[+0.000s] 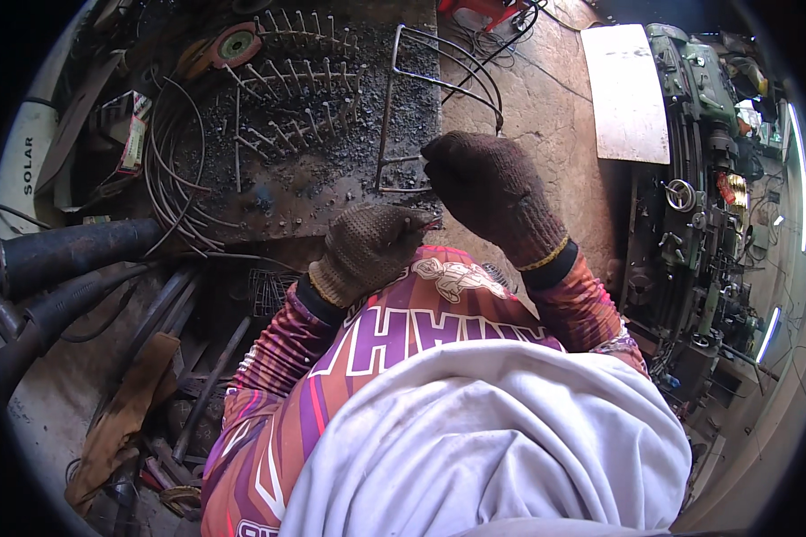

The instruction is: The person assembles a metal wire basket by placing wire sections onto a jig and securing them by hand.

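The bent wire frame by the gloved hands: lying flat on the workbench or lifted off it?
Lying flat: the wire frame rests on the dark workbench, near the right hand.

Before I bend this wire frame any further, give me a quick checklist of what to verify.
1. Gloves on both hands: ok, left hand and right hand gloved.
2. Wire frame resting on the steel worktable: ok.
3. Grip on the frame's near end: cannot tell, fingers hide it.
4. Loose wire coil apart from the frame: ok.
5. Grinding disc away from both hands: ok.
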The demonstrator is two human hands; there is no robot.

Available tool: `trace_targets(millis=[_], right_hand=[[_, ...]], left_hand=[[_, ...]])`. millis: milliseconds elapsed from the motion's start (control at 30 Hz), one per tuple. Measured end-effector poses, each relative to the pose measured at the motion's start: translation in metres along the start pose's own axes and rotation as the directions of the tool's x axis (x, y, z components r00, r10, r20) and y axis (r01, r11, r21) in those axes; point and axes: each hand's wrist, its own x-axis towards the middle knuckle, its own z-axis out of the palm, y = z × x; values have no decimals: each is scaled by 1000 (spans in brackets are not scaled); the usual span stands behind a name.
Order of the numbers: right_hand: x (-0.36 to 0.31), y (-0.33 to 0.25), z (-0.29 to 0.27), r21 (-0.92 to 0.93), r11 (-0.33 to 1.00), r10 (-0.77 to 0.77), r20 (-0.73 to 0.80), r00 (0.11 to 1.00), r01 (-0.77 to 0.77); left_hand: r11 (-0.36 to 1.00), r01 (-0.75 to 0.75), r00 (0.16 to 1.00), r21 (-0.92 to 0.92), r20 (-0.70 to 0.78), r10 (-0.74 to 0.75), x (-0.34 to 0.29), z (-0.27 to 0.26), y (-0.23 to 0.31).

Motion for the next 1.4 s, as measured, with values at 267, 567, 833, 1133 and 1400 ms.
trace_targets(millis=[267,567,833,1133,1400], right_hand=[[9,-12,13,57,998,-10,-34,999,12],[8,-11,8,-106,994,24,91,996,-15],[8,-13,11,27,997,71,26,997,-72],[-8,-11,4,-51,999,27,157,987,-19],[-56,-4,12,531,817,194,112,975,-223]], left_hand=[[997,73,997,-8,-3,-73,-7,6,-6],[997,72,997,-19,39,-71,-7,2,-6],[994,84,996,-63,-1,-85,-4,1,0],[997,32,999,-75,-2,-32,-5,-1,-3],[980,114,993,-163,62,-105,-9,2,-9]])
